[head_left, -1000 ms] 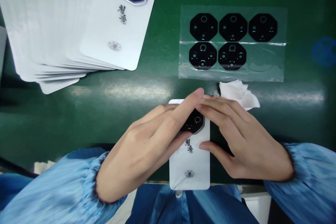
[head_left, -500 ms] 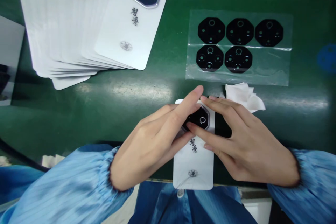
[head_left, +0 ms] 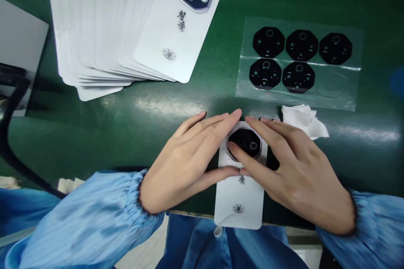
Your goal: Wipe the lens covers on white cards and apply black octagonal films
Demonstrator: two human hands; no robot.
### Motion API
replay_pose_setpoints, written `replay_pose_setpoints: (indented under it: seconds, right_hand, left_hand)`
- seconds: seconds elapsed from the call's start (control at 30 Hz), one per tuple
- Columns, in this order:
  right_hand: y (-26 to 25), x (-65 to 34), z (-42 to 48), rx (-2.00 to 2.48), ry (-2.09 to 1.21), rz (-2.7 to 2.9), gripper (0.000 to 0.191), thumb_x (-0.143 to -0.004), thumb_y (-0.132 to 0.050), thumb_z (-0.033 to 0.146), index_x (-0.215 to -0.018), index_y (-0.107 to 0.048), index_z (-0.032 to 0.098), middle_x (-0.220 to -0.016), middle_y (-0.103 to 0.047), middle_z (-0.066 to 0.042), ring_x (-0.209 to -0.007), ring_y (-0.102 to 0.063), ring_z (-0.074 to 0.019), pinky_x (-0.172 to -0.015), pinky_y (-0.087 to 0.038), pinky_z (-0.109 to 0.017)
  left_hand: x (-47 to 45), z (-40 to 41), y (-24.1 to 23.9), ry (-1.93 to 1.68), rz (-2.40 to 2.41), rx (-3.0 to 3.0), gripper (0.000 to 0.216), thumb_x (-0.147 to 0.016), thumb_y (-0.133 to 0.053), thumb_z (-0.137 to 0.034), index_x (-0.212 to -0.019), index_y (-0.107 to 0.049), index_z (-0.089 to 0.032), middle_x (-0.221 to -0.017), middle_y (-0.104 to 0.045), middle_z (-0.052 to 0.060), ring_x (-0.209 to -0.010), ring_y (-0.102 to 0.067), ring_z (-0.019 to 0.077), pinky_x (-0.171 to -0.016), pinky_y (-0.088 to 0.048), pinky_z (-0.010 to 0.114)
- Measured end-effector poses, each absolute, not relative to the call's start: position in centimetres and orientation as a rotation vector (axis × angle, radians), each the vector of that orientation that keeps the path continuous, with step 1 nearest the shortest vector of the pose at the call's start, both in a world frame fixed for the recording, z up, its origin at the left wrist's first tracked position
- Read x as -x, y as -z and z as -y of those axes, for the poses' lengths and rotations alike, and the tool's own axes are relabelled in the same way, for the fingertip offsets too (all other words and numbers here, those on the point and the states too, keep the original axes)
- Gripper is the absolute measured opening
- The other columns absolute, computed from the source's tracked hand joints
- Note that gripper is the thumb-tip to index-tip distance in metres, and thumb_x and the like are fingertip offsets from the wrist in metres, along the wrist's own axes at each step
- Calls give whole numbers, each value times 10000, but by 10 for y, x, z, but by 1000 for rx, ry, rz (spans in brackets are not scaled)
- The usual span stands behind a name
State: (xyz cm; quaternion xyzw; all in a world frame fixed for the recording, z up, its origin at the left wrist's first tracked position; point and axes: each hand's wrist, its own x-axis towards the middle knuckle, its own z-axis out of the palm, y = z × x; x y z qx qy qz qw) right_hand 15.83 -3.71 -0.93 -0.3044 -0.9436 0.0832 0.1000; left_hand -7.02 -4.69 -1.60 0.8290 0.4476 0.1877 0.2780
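Observation:
A white phone back panel [head_left: 239,196] lies at the table's front edge, its lower end jutting past it. In its octagonal metal ring sits a glossy black octagonal lens cover [head_left: 244,139]. My left hand [head_left: 186,159] is open at the panel's left side, fingers stretched toward the top edge and thumb tip just below the ring. From the other side my right hand [head_left: 293,172] spreads its fingers, one tip resting on the cover's left part and others near the panel's top right corner. Part of the printed lettering is hidden under the fingers.
At upper left, a fanned stack of white back panels [head_left: 164,59] lies on the green table. A clear sheet [head_left: 334,88] carries several black lens covers. Beside my right hand is a crumpled white cloth [head_left: 304,121]. A black cable [head_left: 19,159] runs along the left.
My left hand has drawn back off the lens cover, uncovering more of it, and its fingers are more spread. The right fingertip still rests on the cover. The whole view has shifted slightly.

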Motion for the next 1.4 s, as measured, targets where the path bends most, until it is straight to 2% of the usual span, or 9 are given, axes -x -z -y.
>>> replay_pose_setpoints:
  seconds: [0.13, 0.23, 0.33, 0.4, 0.5, 0.57, 0.7, 0.83, 1.4]
  right_hand:
    - [17, -158, 34, 894, -269, 2758, 449, -944, -613, 265, -1345, -526, 83, -1381, -489, -257, -1199, -524, -427, -960, -500, -600]
    - [18, -160, 32, 1011, -563, 2585, 545, -976, -563, 346, -1420, -420, 64, -1467, -405, -234, -1314, -441, -373, -1053, -451, -565]
    - [14, -161, 34, 1177, -830, 2315, 640, -945, -604, 272, -1495, -311, 127, -1512, -382, -151, -1373, -400, -306, -1136, -405, -496]
    - [10, -160, 38, 1219, -958, 2193, 640, -929, -622, 219, -1495, -326, 182, -1447, -477, -109, -1296, -503, -278, -1066, -504, -433]
    - [4, -155, 41, 1244, -1202, 1903, 552, -915, -642, 174, -1423, -433, 217, -1299, -587, -88, -975, -684, -213, -748, -651, -294]
    - [1, -152, 42, 1243, -1293, 1737, 500, -900, -655, 144, -1368, -490, 202, -1199, -629, -81, -817, -699, -176, -614, -648, -243]
    - [-3, -150, 41, 1243, -1361, 1665, 453, -906, -641, 130, -1338, -523, 200, -1019, -685, -60, -781, -697, -189, -584, -647, -259]
    - [-4, -152, 41, 1272, -1359, 1661, 386, -920, -624, 141, -1291, -582, 238, -823, -672, -3, -570, -628, -140, -435, -574, -219]
    - [-6, -152, 41, 1245, -1390, 1625, 369, -919, -614, 124, -1276, -605, 220, -829, -668, -5, -584, -607, -124, -468, -561, -212]
  left_hand:
    - [70, 45, 17, -531, -1179, -2237, 780, -917, -637, -446, -1527, -229, -180, -1437, -538, 112, -1331, -488, 238, -1174, -298, 423]
    - [71, 44, 20, -617, -1125, -2209, 750, -904, -662, -420, -1505, -289, -171, -1356, -567, 144, -1243, -538, 268, -1069, -439, 444]
    - [70, 47, 21, -744, -1080, -2034, 735, -887, -692, -309, -1508, -309, -217, -1295, -563, 126, -1161, -582, 251, -950, -561, 380]
    - [68, 50, 19, -810, -1058, -1790, 746, -874, -690, -242, -1512, -304, -266, -1345, -516, 102, -1168, -587, 252, -899, -604, 331]
    - [62, 53, 15, -839, -1035, -1430, 736, -859, -669, -164, -1495, -327, -303, -1379, -503, 72, -1125, -631, 245, -888, -623, 307]
    - [58, 53, 11, -837, -1003, -1268, 690, -861, -662, -132, -1465, -372, -295, -1267, -596, 61, -988, -692, 203, -838, -639, 286]
    - [55, 50, 6, -861, -993, -1113, 545, -859, -666, -125, -1362, -492, -249, -947, -697, 30, -704, -700, 139, -620, -630, 218]
    - [56, 48, 5, -872, -1040, -1069, 475, -851, -677, -132, -1296, -526, -205, -876, -713, 24, -594, -671, 107, -539, -594, 179]
    - [56, 50, 6, -892, -1004, -1099, 427, -901, -611, -108, -1310, -519, -193, -830, -702, 13, -549, -611, 64, -513, -531, 135]
